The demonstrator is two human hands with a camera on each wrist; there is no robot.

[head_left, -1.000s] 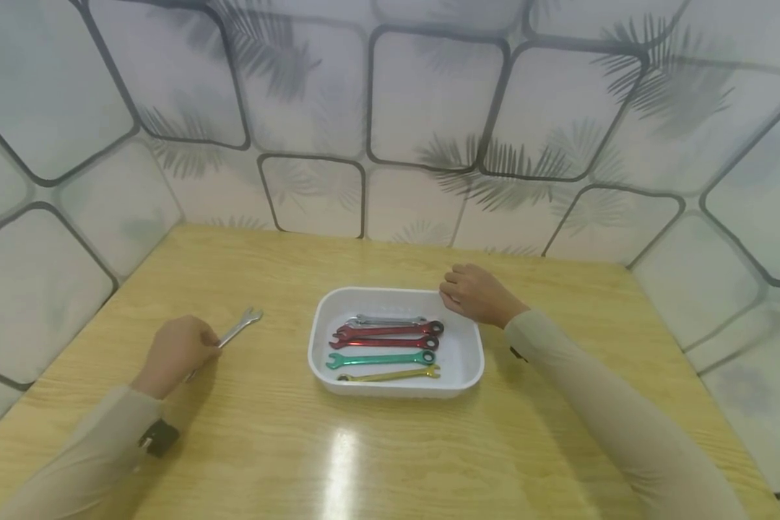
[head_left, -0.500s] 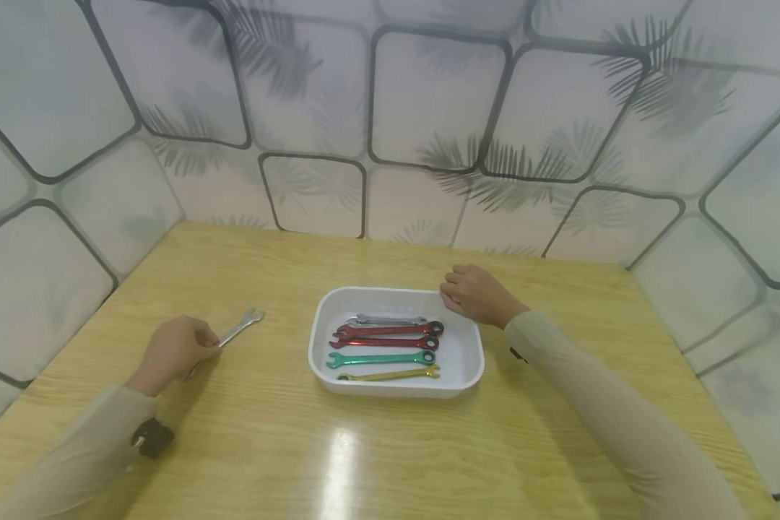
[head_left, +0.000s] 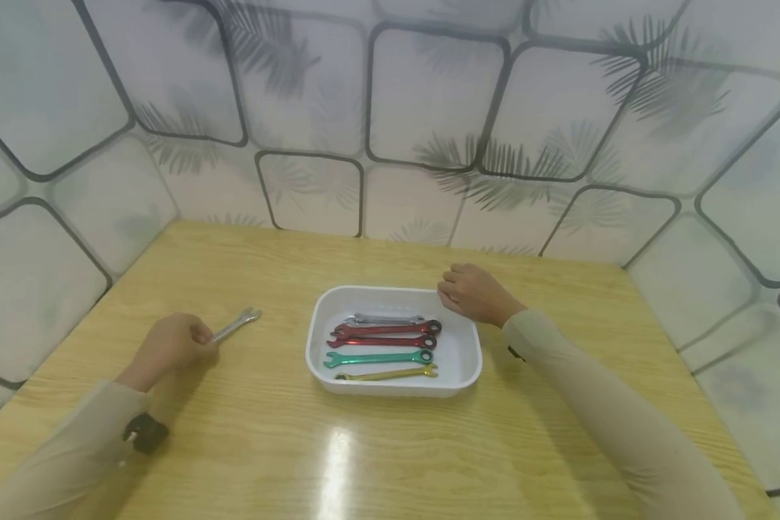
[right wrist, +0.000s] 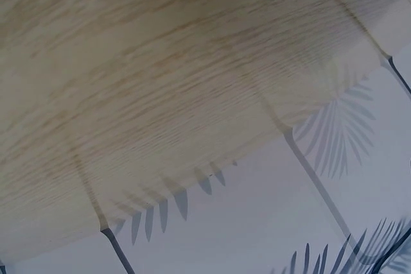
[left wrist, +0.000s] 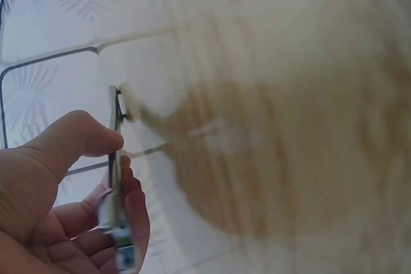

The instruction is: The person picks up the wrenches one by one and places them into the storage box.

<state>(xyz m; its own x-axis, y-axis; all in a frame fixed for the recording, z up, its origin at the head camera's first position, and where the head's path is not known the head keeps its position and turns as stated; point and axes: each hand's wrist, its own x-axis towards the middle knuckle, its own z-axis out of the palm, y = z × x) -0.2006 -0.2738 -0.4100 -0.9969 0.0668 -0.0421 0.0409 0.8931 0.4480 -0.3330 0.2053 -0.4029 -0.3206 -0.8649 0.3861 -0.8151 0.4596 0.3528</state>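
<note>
In the head view, my left hand [head_left: 167, 348] pinches a silver combination wrench [head_left: 235, 325] by its shaft, above the left part of the table. The left wrist view shows the wrench [left wrist: 115, 181] nearly upright between the thumb and curled fingers. My right hand [head_left: 476, 295] has its fingers curled at the back right rim of a white plastic tray [head_left: 390, 391]; it does not appear in the right wrist view. Inside the tray lie silver wrenches [head_left: 390, 319], a red wrench [head_left: 386, 329], a second red wrench [head_left: 383, 342], a green wrench [head_left: 380, 358] and a yellow wrench [head_left: 390, 373].
The tray stands mid-table on a light wooden tabletop [head_left: 403, 455]. A patterned wall [head_left: 429, 108] closes off the back and both sides. Each sleeve has a dark strapped device near the wrist, such as the left wrist device [head_left: 146, 433].
My left hand has shifted slightly left and tilted with the wrench, whose lower end no longer shows below the hand. The right hand stays at the tray's rim.
</note>
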